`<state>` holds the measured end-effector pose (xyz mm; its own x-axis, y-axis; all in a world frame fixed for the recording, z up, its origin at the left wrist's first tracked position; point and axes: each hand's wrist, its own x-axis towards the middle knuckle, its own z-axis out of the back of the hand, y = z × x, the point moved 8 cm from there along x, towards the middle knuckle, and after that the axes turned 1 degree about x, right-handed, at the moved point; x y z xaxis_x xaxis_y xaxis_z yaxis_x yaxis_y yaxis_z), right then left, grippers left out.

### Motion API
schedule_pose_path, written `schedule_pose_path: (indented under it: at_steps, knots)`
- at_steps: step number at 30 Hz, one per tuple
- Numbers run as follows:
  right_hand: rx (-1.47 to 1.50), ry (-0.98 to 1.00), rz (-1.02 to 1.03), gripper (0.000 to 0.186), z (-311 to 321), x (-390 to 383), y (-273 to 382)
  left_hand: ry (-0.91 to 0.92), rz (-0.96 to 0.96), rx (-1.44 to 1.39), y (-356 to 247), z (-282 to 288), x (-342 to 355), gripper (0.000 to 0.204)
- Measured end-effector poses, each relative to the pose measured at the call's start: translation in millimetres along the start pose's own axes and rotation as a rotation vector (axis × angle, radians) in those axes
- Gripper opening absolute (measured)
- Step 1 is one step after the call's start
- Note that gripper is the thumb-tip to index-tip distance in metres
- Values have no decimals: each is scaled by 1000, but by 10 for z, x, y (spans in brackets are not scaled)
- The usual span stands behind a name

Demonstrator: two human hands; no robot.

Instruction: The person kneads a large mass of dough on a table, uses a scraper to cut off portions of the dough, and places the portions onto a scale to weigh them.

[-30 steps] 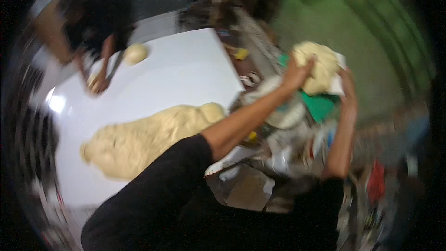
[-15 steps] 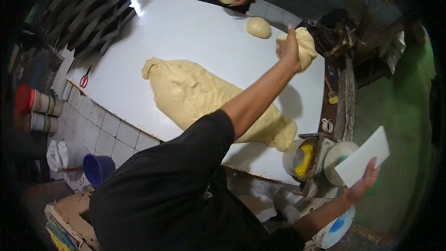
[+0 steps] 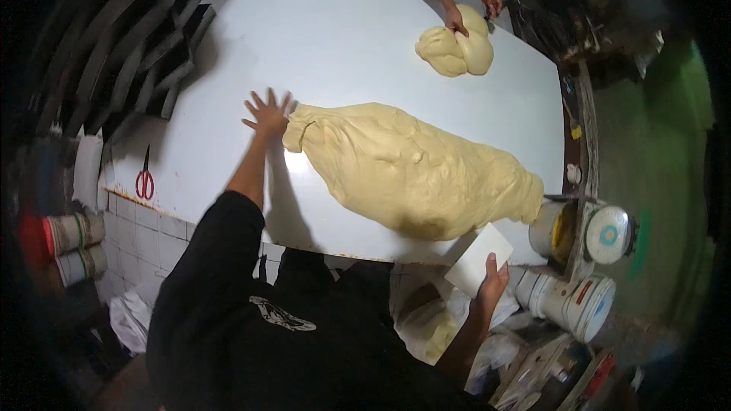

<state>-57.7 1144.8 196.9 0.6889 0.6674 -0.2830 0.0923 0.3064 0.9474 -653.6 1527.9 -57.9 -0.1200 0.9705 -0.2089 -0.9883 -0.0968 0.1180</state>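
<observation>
Big dough (image 3: 419, 171): we see one long, pale yellow mass lying on the white table (image 3: 304, 38), along the near side, thick through the middle and narrowing toward both ends.
Dough's left end: we find it gathered into a small folded knob, with creases fanning out from it across the surface.
Dough's middle: we make out a soft sheen, shallow dents and low bumps, and a full, rounded side bulging toward our edge of the table.
Dough's right end: we see it turn lumpy and wrinkled, ending in rounded folds near the table's right edge.
Left hand (image 3: 266, 116): we have its fingers spread wide apart, just beside the folded knob; we cannot tell whether it touches the dough.
Right hand (image 3: 493, 283): we grip a flat white scraper (image 3: 472, 262) with it, thumb across the face, at the near table edge just beside the dough.
Far dough (image 3: 457, 49): we see rounded lobes pressed together at the far side, the left one creased, the others smoother.
Co-worker's hand (image 3: 455, 21): we see it resting on the far dough.
Scissors (image 3: 145, 183): we have a red-handled pair at the table's left, well apart from the big dough.
</observation>
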Motion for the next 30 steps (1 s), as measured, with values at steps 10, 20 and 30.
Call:
schedule_pose_path:
  at_steps: [10, 20, 30]
  knots:
    - [-29, -152, 75, 40, -566, -857, 336, 353, -334, -640, -2160, 1476, -933, 90]
    - [-800, 116, 918, 22, -3483, -1278, -299, 191, -418, -949, -704, 827, -2442, 47]
    - [-1271, 475, 788, 27, -5102, -614, -807, 269, -73, -1367, 592, 410, -3277, 46]
